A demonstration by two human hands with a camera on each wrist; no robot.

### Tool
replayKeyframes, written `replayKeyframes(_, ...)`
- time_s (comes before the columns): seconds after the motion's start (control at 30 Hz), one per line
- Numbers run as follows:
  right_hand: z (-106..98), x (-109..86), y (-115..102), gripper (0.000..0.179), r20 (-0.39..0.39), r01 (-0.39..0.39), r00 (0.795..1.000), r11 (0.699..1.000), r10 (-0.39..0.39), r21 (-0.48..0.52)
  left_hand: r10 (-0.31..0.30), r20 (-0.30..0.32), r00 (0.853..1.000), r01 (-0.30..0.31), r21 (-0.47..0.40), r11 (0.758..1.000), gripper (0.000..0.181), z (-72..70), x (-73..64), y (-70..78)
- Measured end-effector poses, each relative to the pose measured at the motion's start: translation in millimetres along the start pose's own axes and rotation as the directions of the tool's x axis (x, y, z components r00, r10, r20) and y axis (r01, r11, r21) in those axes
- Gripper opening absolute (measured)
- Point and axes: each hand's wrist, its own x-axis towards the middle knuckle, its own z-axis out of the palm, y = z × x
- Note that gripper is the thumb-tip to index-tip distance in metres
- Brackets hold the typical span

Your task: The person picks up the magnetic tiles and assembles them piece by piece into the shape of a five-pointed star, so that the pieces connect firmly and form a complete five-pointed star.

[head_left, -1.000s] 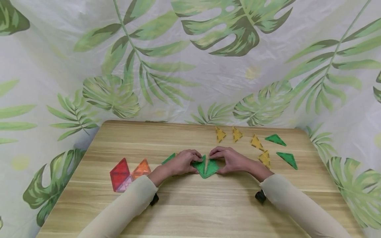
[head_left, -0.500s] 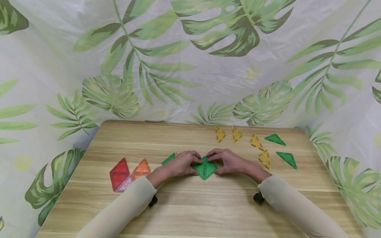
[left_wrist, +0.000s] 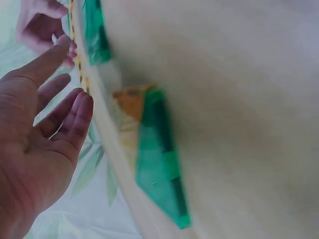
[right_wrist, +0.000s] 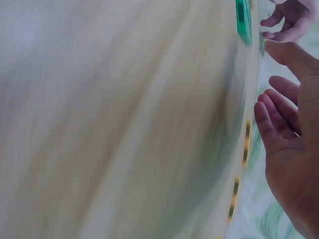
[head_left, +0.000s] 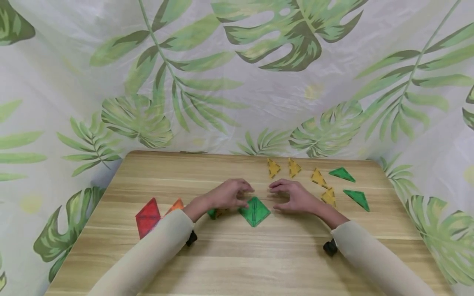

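Two translucent green triangle tiles (head_left: 254,212) lie edge to edge on the wooden table, making a kite shape in the middle. Just left of them hovers my left hand (head_left: 228,195), its fingers relaxed and holding nothing. On the other side my right hand (head_left: 294,197) is lifted off the tiles, thumb and fingers spread apart. Beneath the left hand, partly hidden in the head view, a green tile touches a yellow one; the left wrist view shows this green tile (left_wrist: 162,159) with the yellow tile (left_wrist: 130,107) beside it, blurred.
Several yellow triangle tiles (head_left: 295,167) lie at the back right. Two loose green triangles (head_left: 356,199) are farther right. At left, red tiles (head_left: 148,217) and an orange tile (head_left: 175,204) are partly covered by the left sleeve. A leaf-patterned cloth (head_left: 207,82) hangs behind the table (head_left: 237,263).
The right-hand green triangle moved left against the other until their edges met. Both hands then let go of the pair and drew apart, the right hand moving off to the right.
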Motion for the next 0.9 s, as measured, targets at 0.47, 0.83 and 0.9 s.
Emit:
replayKeyframes(0.47,-43.4,-22.7,43.5,0.052,-0.234,-0.209,0.954,0.975,0.186,-0.075,-0.004,-0.076,0.997,0.003,-0.015,1.0,0.069,-4.0,71.3,-14.8)
replayKeyframes(0.83,-48.8,-22.3,62.0,0.062,-0.252,-0.32,0.921,0.946,0.298,-0.053,-0.049,-0.05,0.998,0.048,-0.016,0.999,0.073,3.8,93.1,-22.1)
replayKeyframes(0.9,-48.4,-20.7,62.9,0.064,-0.24,-0.344,0.916,0.937,0.321,-0.057,-0.049,-0.051,0.997,0.048,-0.008,0.999,0.073,5.7,94.9,-23.1)
